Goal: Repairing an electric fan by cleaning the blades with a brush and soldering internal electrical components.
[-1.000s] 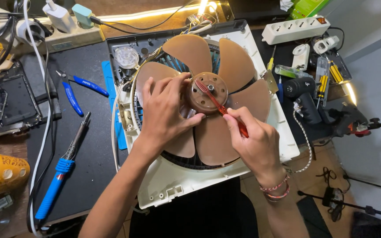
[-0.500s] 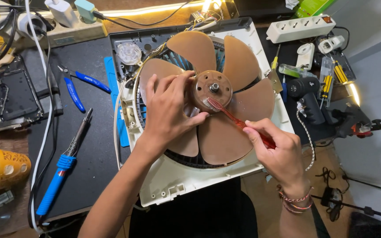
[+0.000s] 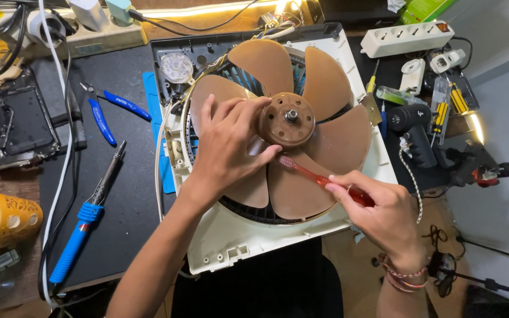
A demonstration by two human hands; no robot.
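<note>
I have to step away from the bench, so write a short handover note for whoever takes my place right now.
Left hand: spread on the brown fan blades, holding them beside the hub.
Right hand: pinching a red toothbrush, bristles on the blade just below the hub.
The fan sits in its white housing on the bench.
Done: brush is at the hub.
Left: outer blades, as far as one can tell.

**Materials & finish**

Fan blades (image 3: 331, 135): brown plastic, smooth, semi-matt, slightly see-thru. Hub (image 3: 287, 121): same plastic w/ bare metal shaft. Housing (image 3: 231, 235): off-white plastic, dull. Toothbrush (image 3: 319, 176): clear red glossy plastic. Mat (image 3: 125, 194): black, matt. Pliers (image 3: 110, 109): blue glossy grips.
</note>
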